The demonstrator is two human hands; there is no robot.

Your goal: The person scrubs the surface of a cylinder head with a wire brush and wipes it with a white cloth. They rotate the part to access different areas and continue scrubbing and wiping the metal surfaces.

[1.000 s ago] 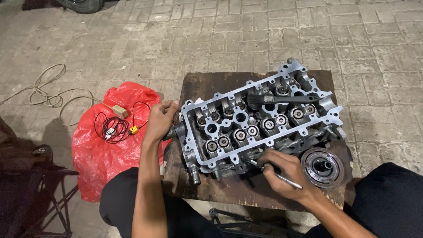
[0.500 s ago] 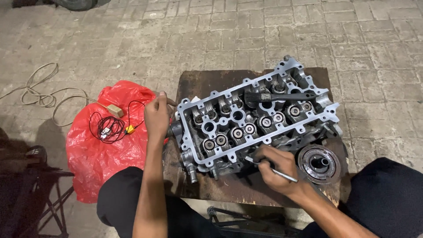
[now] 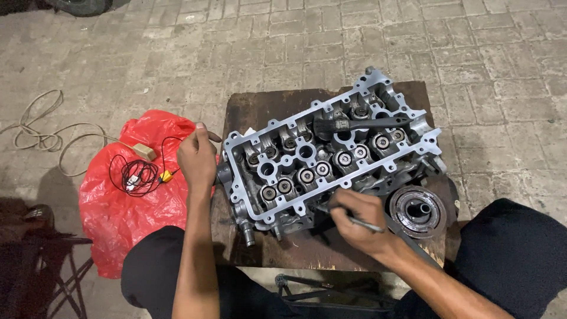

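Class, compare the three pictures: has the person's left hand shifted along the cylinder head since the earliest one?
No. The left hand stays on the left end of the cylinder head, beside the red plastic bag.

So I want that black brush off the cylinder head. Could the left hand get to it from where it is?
Probably yes: the left hand rests at the cylinder head's near end, and the black brush lies uncovered on top, nothing between them.

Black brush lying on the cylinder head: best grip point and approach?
Take the black brush by its long handle, the end pointing toward the far right corner of the cylinder head, coming from above. The handle lies flat across the top of the casting, exposed, with open recesses under it for fingers to close. The bristle end sits mid-head among the valve gear, more crowded.
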